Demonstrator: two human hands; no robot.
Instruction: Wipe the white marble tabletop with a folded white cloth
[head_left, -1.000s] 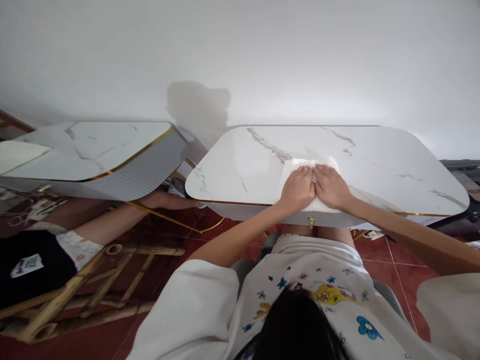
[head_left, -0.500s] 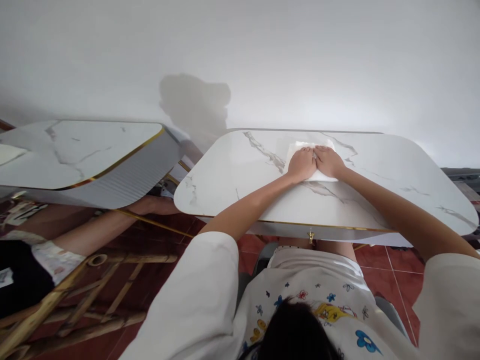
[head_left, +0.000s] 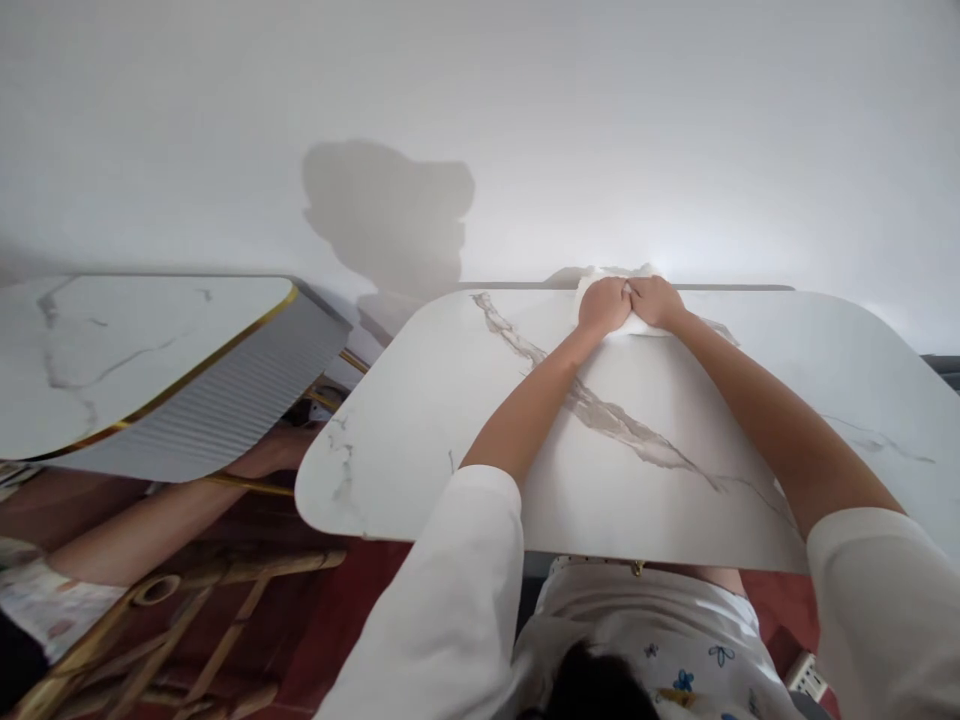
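Observation:
Both arms stretch forward over the white marble-patterned tabletop (head_left: 420, 420). Near its back edge, my left hand (head_left: 606, 304) is closed on a folded white cloth (head_left: 637, 327). My right hand (head_left: 654, 301) grips the same cloth, right beside the left, with the two hands touching at the thumbs. The cloth lies against the tabletop, and its far part reaches the back edge by the wall. My fingertips are mostly hidden from view.
A second marble-patterned table (head_left: 150, 340) with a gold edge and ribbed side stands at left. Beneath it shows another person's leg (head_left: 150, 520), near a bamboo chair (head_left: 225, 600). The wall (head_left: 600, 130) rises directly behind. A white power strip (head_left: 806, 676) lies on the floor at lower right.
My hands have pushed the cloth forward, from the middle of the tabletop to its back edge. The view has come closer over the table, and the fingers look more curled.

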